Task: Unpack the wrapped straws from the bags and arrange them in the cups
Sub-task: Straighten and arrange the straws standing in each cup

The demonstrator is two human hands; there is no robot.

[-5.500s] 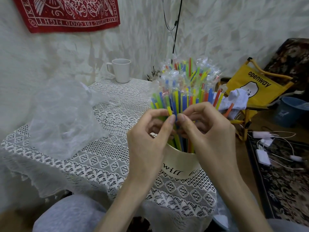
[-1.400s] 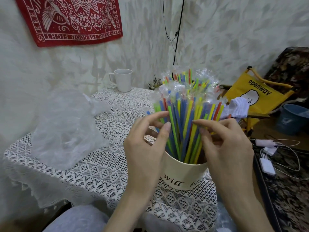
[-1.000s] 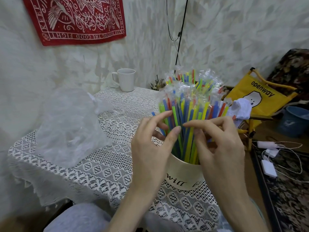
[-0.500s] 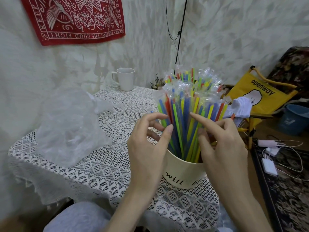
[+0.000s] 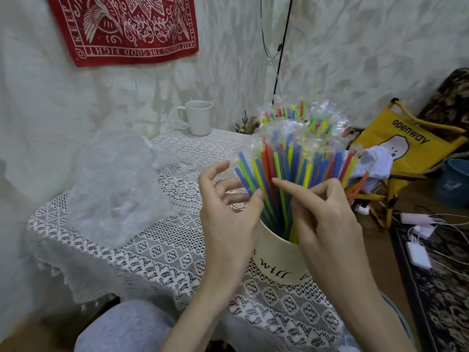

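Head: hands (image 5: 276, 214) flank straws (image 5: 291, 168).

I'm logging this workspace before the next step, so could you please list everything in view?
wrapped straws: many, mixed colours, standing in cream cup
cream cup: one, lettered, near table edge
white mug: one, far end of table
empty plastic bag: one, clear, table's left side
lace tablecloth: one, white
red banner: one, on wall
yellow chair: one, right
chargers: several, white, on floor
left hand: thumb touching straws
right hand: fingers among straws
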